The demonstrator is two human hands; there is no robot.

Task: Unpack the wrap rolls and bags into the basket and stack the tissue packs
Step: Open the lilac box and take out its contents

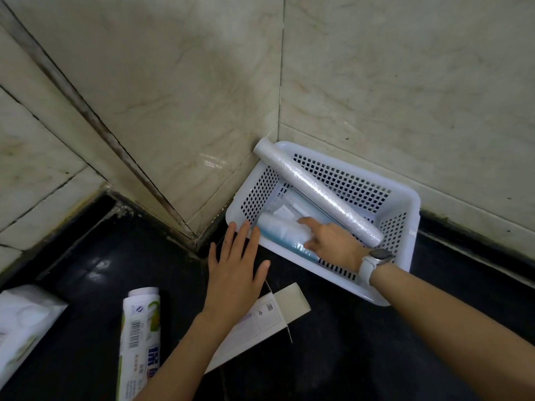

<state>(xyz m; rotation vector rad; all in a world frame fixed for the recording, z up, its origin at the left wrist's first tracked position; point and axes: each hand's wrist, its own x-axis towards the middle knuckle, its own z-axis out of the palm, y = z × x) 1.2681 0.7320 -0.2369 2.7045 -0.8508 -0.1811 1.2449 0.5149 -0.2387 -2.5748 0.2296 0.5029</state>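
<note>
Against the tiled corner, head view: white perforated plastic basket [401, 209] holds long film-wrapped white wrap roll [318, 195], propped on rim; I judge it light, slippery, best gripped mid-length. Right hand [330, 240] spread on blue-white bag roll [285, 237]; left hand [234, 273] flat, empty

I see my left hand [233, 273] spread flat, palm down, fingers together and extended, just outside the near-left corner of the basket [405, 227]. My right hand [327, 237] reaches over the basket's near rim, fingers loosely open and pointing inward, watch on the wrist.
</note>
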